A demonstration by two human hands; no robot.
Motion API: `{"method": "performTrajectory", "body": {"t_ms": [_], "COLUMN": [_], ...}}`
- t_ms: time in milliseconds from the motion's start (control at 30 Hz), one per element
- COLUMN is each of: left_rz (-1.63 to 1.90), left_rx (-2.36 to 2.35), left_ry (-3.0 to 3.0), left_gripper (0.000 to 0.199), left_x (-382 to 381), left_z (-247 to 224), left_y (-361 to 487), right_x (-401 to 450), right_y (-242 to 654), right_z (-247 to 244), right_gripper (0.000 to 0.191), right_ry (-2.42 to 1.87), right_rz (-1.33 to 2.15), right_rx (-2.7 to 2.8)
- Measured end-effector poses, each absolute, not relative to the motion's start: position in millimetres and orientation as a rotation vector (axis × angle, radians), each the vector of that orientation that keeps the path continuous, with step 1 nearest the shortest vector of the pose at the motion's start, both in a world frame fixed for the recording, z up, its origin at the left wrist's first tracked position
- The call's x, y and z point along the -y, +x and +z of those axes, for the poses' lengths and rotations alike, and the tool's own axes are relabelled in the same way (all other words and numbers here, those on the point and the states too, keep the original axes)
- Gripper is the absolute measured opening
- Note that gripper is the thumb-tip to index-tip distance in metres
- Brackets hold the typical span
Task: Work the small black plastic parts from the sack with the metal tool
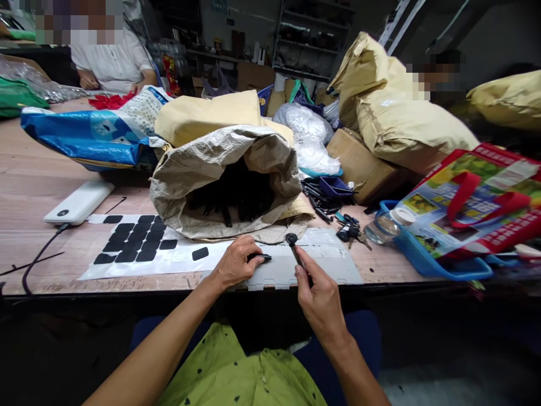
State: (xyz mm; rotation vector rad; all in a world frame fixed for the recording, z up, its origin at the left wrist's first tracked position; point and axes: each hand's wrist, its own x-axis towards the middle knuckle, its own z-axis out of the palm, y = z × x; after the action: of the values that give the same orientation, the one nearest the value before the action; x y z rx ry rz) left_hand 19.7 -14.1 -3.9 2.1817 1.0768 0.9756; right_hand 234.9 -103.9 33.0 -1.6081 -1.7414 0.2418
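My left hand is closed around a small black stick-like part, whose tip pokes out to the right. In my right hand I grip a black handle with a round head, pointing up and away from me. Both hands are over a grey board at the table's front edge. Just beyond them lies a wide-mouthed woven sack on its side, with dark slender pieces inside. Left of my left hand, a white sheet carries rows of black rounded squares, and one square sits apart.
A white power bank with a cable rests at left. On the right are keys, a clear jar, a blue basket and a colourful bag. Behind stand paper sacks; a person sits across the table.
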Motion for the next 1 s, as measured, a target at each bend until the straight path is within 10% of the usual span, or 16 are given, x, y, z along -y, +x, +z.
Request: {"method": "performTrajectory", "body": {"t_ms": [367, 667, 1000], "left_rz": [0.964, 0.947, 0.944], "left_rx": [-0.998, -0.991, -0.986], "left_ry": [1.941, 1.839, 1.673], "left_gripper": [0.031, 0.048, 0.039], "left_x": [8, 7, 12], "left_z": [3, 2, 5], "left_y": [11, 10, 11], "right_x": [60, 35, 33], "right_y": [264, 204, 201], "right_z": [17, 19, 1], "right_gripper": [0.036, 0.054, 0.034], "right_ry": [-1.912, -1.280, -1.168], "right_rz": [-0.310, 1.077, 1.181], "right_rx": [1.861, 1.647, 1.493]}}
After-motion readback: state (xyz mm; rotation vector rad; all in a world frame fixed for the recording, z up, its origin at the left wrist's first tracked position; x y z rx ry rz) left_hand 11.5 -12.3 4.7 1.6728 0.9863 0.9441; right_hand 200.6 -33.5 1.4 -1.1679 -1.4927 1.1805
